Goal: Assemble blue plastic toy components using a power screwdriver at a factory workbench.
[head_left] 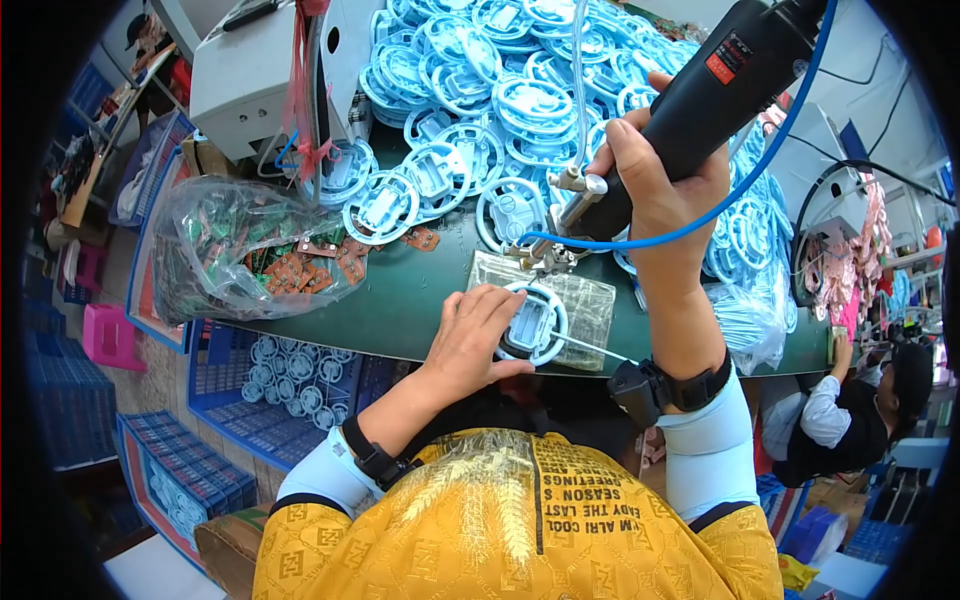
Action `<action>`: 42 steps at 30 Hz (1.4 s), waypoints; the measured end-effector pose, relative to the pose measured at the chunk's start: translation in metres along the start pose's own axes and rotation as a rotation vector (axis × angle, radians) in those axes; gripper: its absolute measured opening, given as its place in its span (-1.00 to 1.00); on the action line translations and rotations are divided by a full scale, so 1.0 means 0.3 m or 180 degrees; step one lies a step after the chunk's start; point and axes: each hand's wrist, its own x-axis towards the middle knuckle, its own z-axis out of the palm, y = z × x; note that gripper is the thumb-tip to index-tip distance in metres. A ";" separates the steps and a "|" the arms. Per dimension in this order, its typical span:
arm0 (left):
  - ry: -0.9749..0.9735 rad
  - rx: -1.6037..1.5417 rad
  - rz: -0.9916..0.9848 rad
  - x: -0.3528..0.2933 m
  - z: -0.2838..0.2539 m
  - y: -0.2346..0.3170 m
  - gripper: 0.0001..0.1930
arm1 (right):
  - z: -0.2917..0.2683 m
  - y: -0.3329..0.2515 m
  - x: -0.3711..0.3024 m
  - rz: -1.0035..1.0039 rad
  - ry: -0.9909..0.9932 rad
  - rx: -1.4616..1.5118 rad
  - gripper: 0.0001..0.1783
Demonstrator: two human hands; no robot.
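Observation:
My left hand (468,335) grips the left side of a light blue round plastic part (553,347), with fingers over its top and the thumb at its near edge. The part has a rectangular frame in its middle and lies on a tape-covered pad (592,325) at the bench's near edge. My right hand (660,190) is wrapped round a black electric screwdriver (690,95), held tilted, its metal nose (560,245) just beyond the part. A blue hose (740,205) loops past my right wrist to the nose. Whether the bit touches anything cannot be made out.
A big heap of similar light blue parts (530,100) covers the back of the green bench (400,330). At left lies a clear bag of small circuit boards (230,250), below a white machine box (250,90). Blue crates (230,380) stand on the floor; another person (850,410) sits at right.

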 end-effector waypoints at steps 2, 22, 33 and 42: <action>0.0157 -0.0168 -0.0098 0.013 -0.001 -0.014 -0.11 | -0.004 0.005 0.002 -0.0052 0.0007 -0.0061 -0.47; 0.0313 -0.1883 -0.0725 0.347 -0.158 0.074 -0.50 | -0.005 0.021 -0.016 0.0218 0.0045 -0.0307 -0.41; 0.0026 -0.2230 -0.0537 0.358 -0.143 0.033 -0.67 | 0.000 0.017 -0.012 0.0192 0.0074 -0.0256 -0.43; 0.0435 -0.1928 -0.0489 0.347 -0.139 0.066 -0.65 | -0.001 0.012 -0.019 0.0096 0.0034 -0.0358 -0.44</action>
